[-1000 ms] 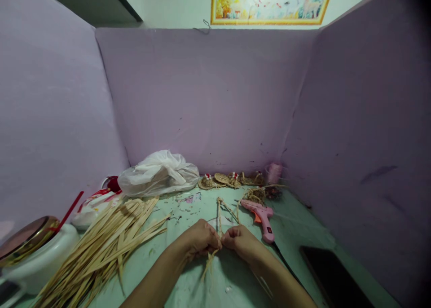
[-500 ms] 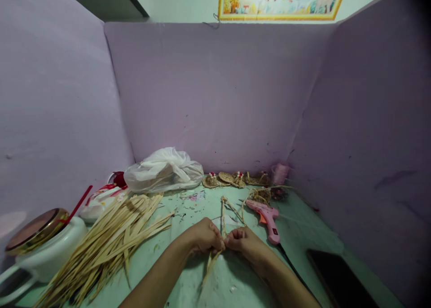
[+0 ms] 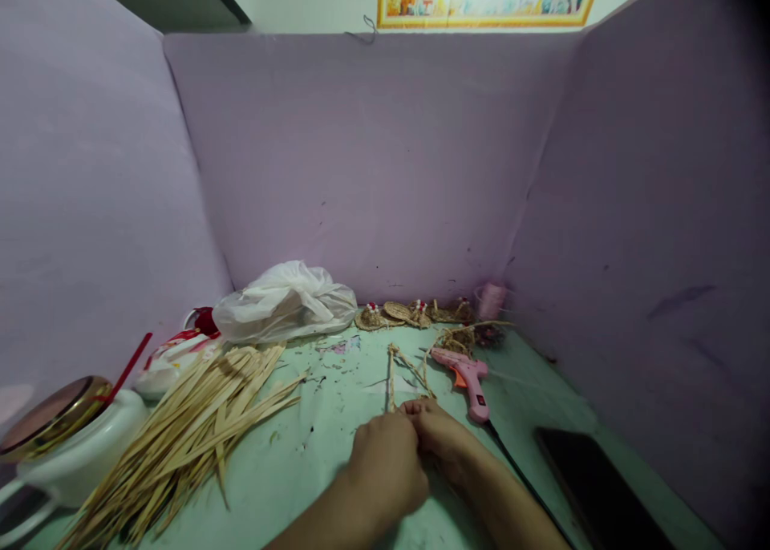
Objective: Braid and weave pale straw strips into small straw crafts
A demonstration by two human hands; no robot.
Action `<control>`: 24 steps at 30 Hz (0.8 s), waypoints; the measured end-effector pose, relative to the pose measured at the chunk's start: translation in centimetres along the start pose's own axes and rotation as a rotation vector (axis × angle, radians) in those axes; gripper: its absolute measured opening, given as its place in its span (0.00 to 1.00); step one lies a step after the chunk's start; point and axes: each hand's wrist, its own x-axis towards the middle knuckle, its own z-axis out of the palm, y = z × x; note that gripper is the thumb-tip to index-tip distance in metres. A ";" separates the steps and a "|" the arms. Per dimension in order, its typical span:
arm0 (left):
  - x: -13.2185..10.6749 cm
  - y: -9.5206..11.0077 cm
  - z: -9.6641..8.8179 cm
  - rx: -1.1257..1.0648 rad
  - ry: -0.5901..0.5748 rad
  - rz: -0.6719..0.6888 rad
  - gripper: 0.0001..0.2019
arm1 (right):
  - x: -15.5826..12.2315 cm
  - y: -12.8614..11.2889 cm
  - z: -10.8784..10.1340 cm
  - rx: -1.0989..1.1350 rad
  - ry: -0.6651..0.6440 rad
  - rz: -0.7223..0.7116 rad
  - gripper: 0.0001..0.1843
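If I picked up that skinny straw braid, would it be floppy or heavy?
The straw braid would probably bend rather than stay straight, since it makes a sharp turn. It's likely light, because it looks so slim.

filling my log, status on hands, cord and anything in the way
Left hand, right hand together at straw cord; grip hidden. Cord bends beyond them. Glue gun close right, not touching.
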 end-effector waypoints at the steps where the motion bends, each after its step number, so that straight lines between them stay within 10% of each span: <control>1: 0.4 0.0 -0.7 0.077 0.057 -0.022 0.01 | 0.0 0.0 -0.1 -0.002 -0.022 -0.017 0.04; 5: 2.0 -0.6 -3.0 -0.122 0.205 -0.153 0.08 | -0.5 -0.5 -0.6 -0.040 -0.094 -0.028 0.10; 12: 3.1 -3.0 -1.6 -0.554 -0.210 -0.308 0.06 | -0.6 -0.6 -0.6 -0.072 -0.194 -0.079 0.12; 24: 2.7 -2.0 -1.4 -0.446 -0.099 -0.383 0.10 | -3.0 -3.2 1.4 -1.044 0.436 -0.139 0.03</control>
